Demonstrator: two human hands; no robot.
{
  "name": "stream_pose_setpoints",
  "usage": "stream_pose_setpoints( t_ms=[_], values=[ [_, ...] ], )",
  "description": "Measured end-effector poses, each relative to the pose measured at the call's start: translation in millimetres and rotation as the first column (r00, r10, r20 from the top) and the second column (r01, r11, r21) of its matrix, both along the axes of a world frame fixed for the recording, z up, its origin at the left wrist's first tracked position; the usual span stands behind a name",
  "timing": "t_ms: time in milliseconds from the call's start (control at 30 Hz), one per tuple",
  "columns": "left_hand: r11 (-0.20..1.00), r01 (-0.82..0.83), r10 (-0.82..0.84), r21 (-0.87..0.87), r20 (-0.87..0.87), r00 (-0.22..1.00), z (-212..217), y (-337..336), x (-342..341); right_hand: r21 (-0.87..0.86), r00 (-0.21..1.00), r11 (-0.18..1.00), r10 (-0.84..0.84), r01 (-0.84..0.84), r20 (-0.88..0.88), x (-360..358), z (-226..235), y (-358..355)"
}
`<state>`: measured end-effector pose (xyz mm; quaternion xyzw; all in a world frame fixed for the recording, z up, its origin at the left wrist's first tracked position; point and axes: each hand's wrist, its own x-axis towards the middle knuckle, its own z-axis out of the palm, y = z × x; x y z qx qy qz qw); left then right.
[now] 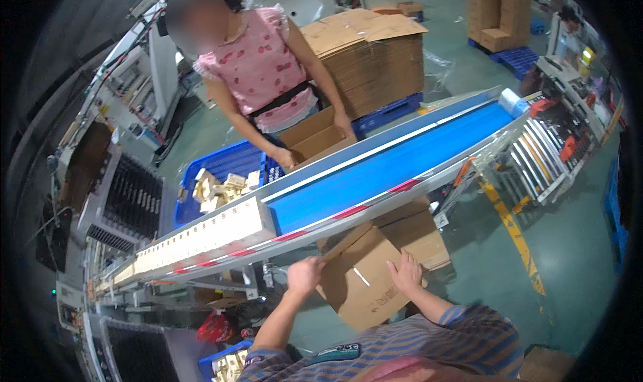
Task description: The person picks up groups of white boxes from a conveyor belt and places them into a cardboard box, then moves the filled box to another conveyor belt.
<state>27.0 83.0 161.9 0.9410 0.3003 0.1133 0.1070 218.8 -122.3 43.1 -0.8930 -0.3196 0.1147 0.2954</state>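
A brown cardboard carton [355, 295] is in front of my body, tilted, on the near side of the conveyor. It looks at least partly folded; how far it is opened out I cannot tell. My left hand [306, 275] is closed on its left edge, fingertips hidden behind the board. My right hand [406, 273] rests against the carton's right part, its fingers stretched out over the cardboard. More brown cardboard [422, 238] shows just behind it, below the conveyor's edge.
Beyond my hands runs a conveyor with a blue belt [395, 161], bearing a row of cream packs [201, 241] at left. Across it, a person [261, 67] holds an open carton [318, 137] beside a blue crate [221, 157]. Stacked flat cardboard [375, 64] stands behind.
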Motion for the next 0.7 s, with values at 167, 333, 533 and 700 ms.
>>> stream_pose_setpoints(
  t_ms=[167,333,533,700],
  values=[
    [0.931,0.365,-0.365,-0.016,0.029,0.931,-77.6,-50.5,74.8,0.226,0.944,0.927,-0.254,0.3,-0.212,13.8,1.7,14.7],
    [0.907,0.335,-0.3,-0.255,0.165,0.939,-79.8,-40.2,55.6,-0.048,0.966,0.973,-0.23,0.226,-0.114,27.4,13.6,42.6],
    [0.029,0.4,0.848,-0.916,0.235,0.476,-192.9,-3.4,40.4,-0.081,0.968,0.965,-0.252,0.251,-0.007,44.2,3.0,46.4],
    [0.496,-0.194,0.697,-0.846,0.255,0.67,-209.0,-51.2,90.2,0.032,0.956,0.966,-0.249,0.257,-0.157,129.0,-11.5,-15.7]
  ],
)
